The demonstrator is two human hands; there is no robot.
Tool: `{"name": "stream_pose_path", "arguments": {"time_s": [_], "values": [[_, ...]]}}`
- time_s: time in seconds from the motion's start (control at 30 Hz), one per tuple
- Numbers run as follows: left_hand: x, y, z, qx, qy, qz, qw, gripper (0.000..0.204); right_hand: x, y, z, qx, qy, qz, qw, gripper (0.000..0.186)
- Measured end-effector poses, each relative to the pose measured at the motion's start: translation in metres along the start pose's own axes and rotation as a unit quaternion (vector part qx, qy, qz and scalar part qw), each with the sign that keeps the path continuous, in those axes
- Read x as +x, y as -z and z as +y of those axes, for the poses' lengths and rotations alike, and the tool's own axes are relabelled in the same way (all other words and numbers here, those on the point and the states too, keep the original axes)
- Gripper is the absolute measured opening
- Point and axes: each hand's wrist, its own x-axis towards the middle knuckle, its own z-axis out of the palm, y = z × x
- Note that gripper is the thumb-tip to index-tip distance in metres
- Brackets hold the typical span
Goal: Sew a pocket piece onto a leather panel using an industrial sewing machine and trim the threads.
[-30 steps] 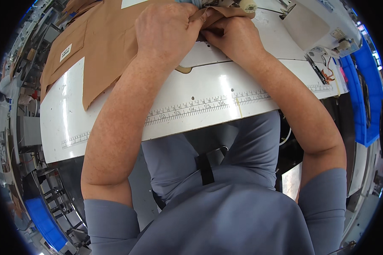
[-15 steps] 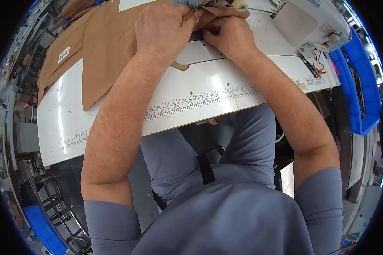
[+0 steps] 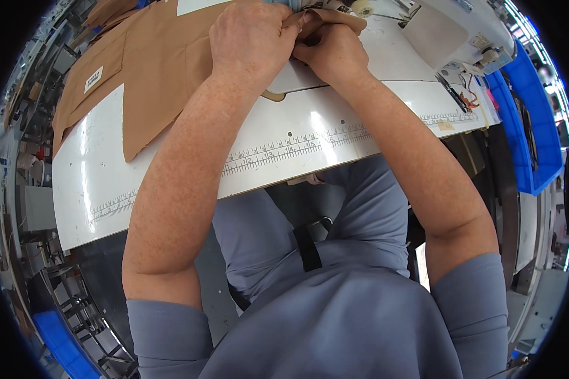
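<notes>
Brown cloth (image 3: 161, 69) runs long from the left edge of the surface (image 3: 107, 170) to a bunched fold, where left hand (image 3: 253, 41) and right hand (image 3: 335, 57), equally near, pinch it with their fingers.

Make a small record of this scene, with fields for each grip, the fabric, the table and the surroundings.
Left grip: pinches brown fabric
Right grip: at its fold; exact hold hidden
Fabric: spread leftward, bears white label
Table: white, ruler marks along near edge
Surroundings: orange threads beside dark tool; blue bin at right
</notes>
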Motion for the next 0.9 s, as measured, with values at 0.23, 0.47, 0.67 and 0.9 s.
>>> {"name": "stream_pose_path", "arguments": {"time_s": [0.23, 0.47, 0.67, 0.9], "values": [[-0.001, 0.002, -0.005, 0.004, -0.006, 0.006, 1.000, 0.036, 0.003, 0.005, 0.001, 0.015, -0.010, -0.031, 0.999, 0.032], [-0.002, 0.000, -0.004, 0.009, -0.029, 0.030, 0.999, 0.038, 0.012, 0.007, 0.015, 0.065, -0.019, -0.055, 0.996, 0.033], [-0.002, -0.001, -0.002, 0.022, -0.057, 0.058, 0.996, 0.040, 0.015, 0.004, 0.022, 0.083, 0.032, -0.071, 0.994, 0.030], [-0.002, 0.006, 0.004, 0.032, -0.006, -0.012, 0.999, 0.025, 0.009, -0.001, 0.013, 0.067, 0.016, -0.036, 0.997, 0.029]]}}
